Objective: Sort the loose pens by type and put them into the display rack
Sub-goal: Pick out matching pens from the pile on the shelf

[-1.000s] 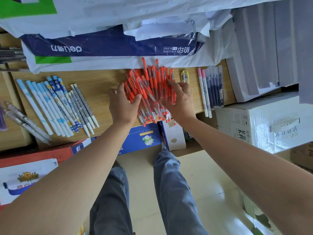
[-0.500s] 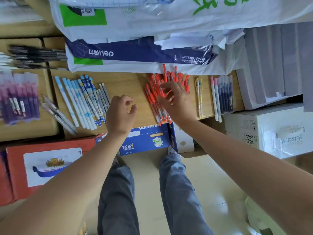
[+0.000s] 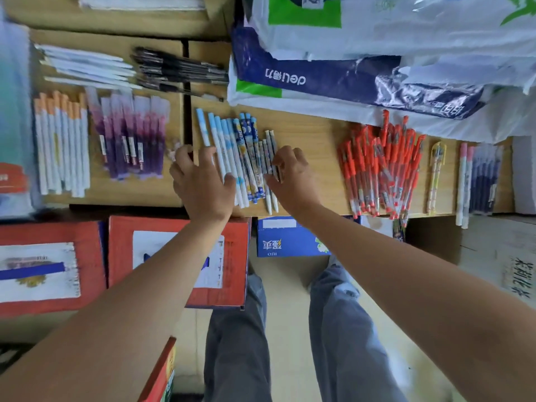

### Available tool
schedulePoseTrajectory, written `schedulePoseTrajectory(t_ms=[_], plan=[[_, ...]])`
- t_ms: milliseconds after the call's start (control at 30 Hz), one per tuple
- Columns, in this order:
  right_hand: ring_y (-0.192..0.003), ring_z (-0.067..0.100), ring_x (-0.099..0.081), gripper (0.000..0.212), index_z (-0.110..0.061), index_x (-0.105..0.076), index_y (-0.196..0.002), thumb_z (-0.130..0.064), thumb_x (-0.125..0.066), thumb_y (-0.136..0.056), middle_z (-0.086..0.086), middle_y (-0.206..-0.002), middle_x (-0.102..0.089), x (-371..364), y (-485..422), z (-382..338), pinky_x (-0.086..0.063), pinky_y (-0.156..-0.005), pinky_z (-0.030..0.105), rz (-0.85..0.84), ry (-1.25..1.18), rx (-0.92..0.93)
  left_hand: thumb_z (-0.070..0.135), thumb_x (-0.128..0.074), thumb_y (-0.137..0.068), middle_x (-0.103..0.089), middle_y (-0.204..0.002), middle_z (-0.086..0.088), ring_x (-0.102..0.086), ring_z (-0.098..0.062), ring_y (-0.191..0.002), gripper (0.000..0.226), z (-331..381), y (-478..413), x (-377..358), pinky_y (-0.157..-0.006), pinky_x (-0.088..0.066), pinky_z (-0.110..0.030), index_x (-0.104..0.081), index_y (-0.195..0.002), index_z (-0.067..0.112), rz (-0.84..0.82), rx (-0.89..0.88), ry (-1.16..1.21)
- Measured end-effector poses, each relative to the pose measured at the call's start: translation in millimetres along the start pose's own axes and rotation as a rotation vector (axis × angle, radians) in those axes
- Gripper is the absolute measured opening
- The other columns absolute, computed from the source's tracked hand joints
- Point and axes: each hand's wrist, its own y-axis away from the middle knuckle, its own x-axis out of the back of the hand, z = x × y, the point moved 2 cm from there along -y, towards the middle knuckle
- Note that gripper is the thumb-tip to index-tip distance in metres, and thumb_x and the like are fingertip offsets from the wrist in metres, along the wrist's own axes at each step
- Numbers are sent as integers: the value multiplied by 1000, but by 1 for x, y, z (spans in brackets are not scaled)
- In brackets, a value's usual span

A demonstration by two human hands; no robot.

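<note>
Pens lie in sorted groups on a wooden shelf (image 3: 314, 181). A row of light blue, patterned blue and grey-white pens (image 3: 232, 146) sits in the middle. My left hand (image 3: 200, 184) rests with spread fingers on the row's left side. On the right side, my right hand (image 3: 295, 178) touches the grey-white pens with bent fingertips. Neither hand lifts a pen. Loose red pens (image 3: 380, 169) lie in a pile to the right, apart from both hands.
Left of the row lie purple pens (image 3: 130, 137), orange-capped white pens (image 3: 61, 146), black pens (image 3: 179, 71) and white pens (image 3: 87, 65). A yellow pen (image 3: 435, 175) and dark blue pens (image 3: 481, 178) lie far right. Wrapped paper packs (image 3: 319, 74) overhang the back. Red boxes (image 3: 121, 233) stand below.
Both hands left the red pile and moved left to the blue and grey-white row. The view swung left, bringing the purple, orange-capped and black pens into sight.
</note>
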Motion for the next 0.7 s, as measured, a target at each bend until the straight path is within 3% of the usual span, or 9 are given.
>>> schedulePoseTrajectory(t_ms=[167, 433, 700], plan=[[-75, 16, -50, 33, -12, -52, -106, -30, -69, -84, 4, -104, -53, -7, -6, 0, -41, -57, 27, -3, 95, 1, 25, -66, -85, -26, -146, -12, -25, -35, -132, 53, -12, -7, -7, -96, -38, -45, -46, -134, 19, -62, 26, 47], [-71, 17, -49, 26, -9, -55, -98, -20, -67, -79, 4, -94, -52, -6, -8, 2, -37, -57, 26, 7, 127, -9, 24, -67, -84, -31, -142, -13, -26, -35, -129, 51, -17, -11, -14, -92, -45, -50, -49, -131, 17, -69, -35, 95], [-73, 19, -51, 22, -8, -59, -93, -16, -71, -77, 8, -96, -55, 32, -7, 40, -46, -61, 29, 64, 134, -161, 23, -66, -84, -33, -141, -14, -27, -35, -130, 51, -18, -10, -14, -91, -42, -46, -48, -131, 15, -63, -76, 86]])
